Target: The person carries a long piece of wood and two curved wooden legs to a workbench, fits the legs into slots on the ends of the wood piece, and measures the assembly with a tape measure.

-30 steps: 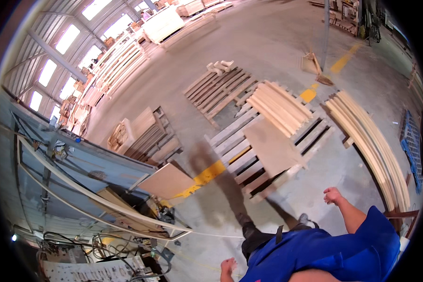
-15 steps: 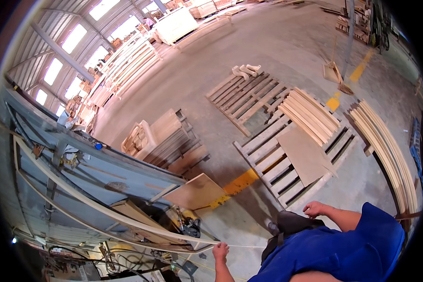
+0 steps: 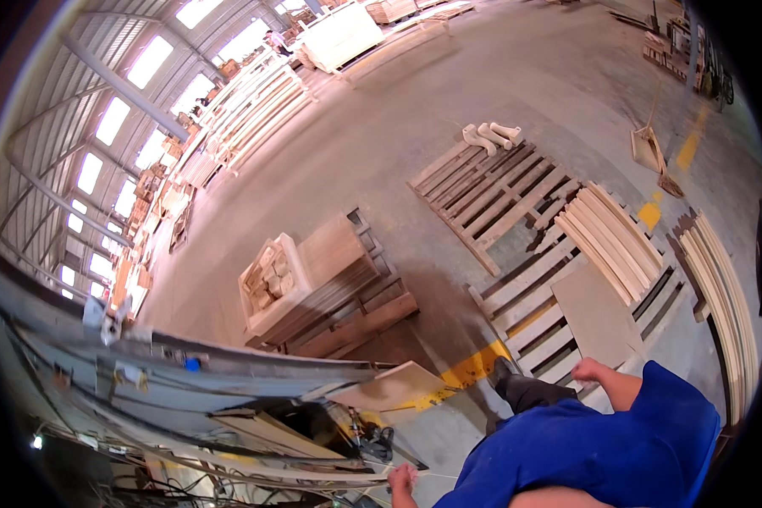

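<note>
My left hand is low in the view, beside the cluttered end of a blue-grey machine. Its fingers are curled on a thin pale strip that runs across it. My right hand hangs at my hip above the blue shirt, fingers curled, with nothing in it. It is close to a flat board lying on a wooden pallet. A pale wooden panel rests on the machine just above my left hand.
A stack of curved slats lies on the pallet's far side, with long slats further right. An empty pallet lies beyond. A crate of wood blocks stands on stacked boards at centre. Cables tangle by the machine.
My left hand has risen from the lower edge to the strip by the machine. My right arm has dropped from out at my side to my hip. The view has swung toward the machine.
</note>
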`<state>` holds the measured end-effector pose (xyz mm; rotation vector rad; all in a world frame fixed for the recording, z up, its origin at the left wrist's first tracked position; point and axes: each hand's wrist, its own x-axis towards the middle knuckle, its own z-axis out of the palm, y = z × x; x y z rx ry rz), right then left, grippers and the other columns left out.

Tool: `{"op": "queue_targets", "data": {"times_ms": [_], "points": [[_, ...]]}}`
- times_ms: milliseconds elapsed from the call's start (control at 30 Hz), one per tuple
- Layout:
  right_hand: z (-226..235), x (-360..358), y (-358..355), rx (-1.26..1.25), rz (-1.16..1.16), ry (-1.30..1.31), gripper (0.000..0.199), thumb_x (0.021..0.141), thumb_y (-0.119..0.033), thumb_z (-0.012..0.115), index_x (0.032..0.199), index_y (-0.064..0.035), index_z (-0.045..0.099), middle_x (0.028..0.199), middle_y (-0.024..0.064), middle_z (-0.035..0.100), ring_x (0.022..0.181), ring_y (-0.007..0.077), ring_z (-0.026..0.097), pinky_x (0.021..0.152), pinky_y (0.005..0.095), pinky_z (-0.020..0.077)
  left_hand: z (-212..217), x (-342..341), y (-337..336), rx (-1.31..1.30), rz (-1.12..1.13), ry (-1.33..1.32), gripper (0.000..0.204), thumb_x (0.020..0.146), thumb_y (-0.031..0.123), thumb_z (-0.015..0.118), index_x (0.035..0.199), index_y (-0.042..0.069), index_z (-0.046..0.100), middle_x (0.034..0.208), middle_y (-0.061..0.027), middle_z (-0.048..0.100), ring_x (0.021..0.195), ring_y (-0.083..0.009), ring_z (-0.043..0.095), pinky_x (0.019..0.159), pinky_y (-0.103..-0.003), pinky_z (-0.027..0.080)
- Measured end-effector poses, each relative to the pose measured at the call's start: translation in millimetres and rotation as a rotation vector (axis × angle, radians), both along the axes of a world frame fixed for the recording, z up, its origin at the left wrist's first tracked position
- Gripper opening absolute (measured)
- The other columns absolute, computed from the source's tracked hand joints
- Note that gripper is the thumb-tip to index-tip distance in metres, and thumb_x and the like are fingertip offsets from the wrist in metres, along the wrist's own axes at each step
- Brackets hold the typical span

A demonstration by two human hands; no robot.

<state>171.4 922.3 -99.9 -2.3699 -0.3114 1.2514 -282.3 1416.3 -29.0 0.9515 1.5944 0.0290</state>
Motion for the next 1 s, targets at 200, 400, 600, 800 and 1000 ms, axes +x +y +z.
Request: {"op": "queue_targets", "data": {"times_ms": [200, 400, 600, 800, 1000], "points": [[76, 146, 169, 0.244, -0.229, 0.079, 0.021, 0.076, -0.017, 0.062, 0.088, -0.0051, 0.074, 0.07, 0.0108, 0.069, 0.059, 0.0187, 0.065, 0.056, 0.0348, 0.0517, 29, 129, 55, 0.023, -0.185, -0.039, 0.018, 0.094, 0.017, 0.062, 0.092, -0.001, 0.059, 0.073, -0.0084, 0.062, 0.054, -0.0204, 0.059, 0.043, -0.032, 0.044], [92, 246, 247, 0.366, -0.515, 0.149, 0.033, 0.08, -0.007, 0.06, 0.112, 0.001, 0.066, 0.075, 0.0096, 0.07, 0.058, 0.0162, 0.065, 0.051, 0.0315, 0.0525, 82, 312, 125, 0.226, -0.715, -0.076, 0.018, 0.092, 0.017, 0.064, 0.095, 0.0, 0.062, 0.077, -0.0067, 0.062, 0.055, -0.0138, 0.057, 0.047, -0.028, 0.044], [57, 269, 263, 0.137, -0.672, 0.288, 0.033, 0.077, -0.005, 0.061, 0.109, -0.0021, 0.068, 0.077, 0.0083, 0.071, 0.062, 0.0148, 0.067, 0.051, 0.033, 0.0536, 14, 413, 235, -0.053, -0.53, -0.102, 0.013, 0.095, 0.014, 0.064, 0.093, 0.001, 0.063, 0.079, -0.0043, 0.064, 0.064, -0.0124, 0.062, 0.051, -0.026, 0.046], [59, 316, 313, -0.115, -0.406, 0.242, 0.016, 0.069, -0.009, 0.063, 0.081, -0.0055, 0.073, 0.068, 0.0104, 0.069, 0.062, 0.0204, 0.068, 0.056, 0.0342, 0.0538, 20, 531, 339, -0.152, -0.455, 0.074, 0.012, 0.096, 0.009, 0.061, 0.086, 0.001, 0.059, 0.072, -0.0053, 0.059, 0.055, -0.0152, 0.055, 0.044, -0.029, 0.04], [134, 458, 441, 0.302, -0.878, 0.143, 0.035, 0.083, -0.016, 0.062, 0.114, 0.0003, 0.066, 0.08, 0.0075, 0.071, 0.066, 0.0153, 0.066, 0.058, 0.0298, 0.0525, 34, 713, 478, -0.093, -0.716, 0.035, 0.014, 0.091, 0.013, 0.065, 0.088, 0.0, 0.062, 0.075, -0.0067, 0.062, 0.059, -0.0162, 0.058, 0.047, -0.029, 0.043]]}}
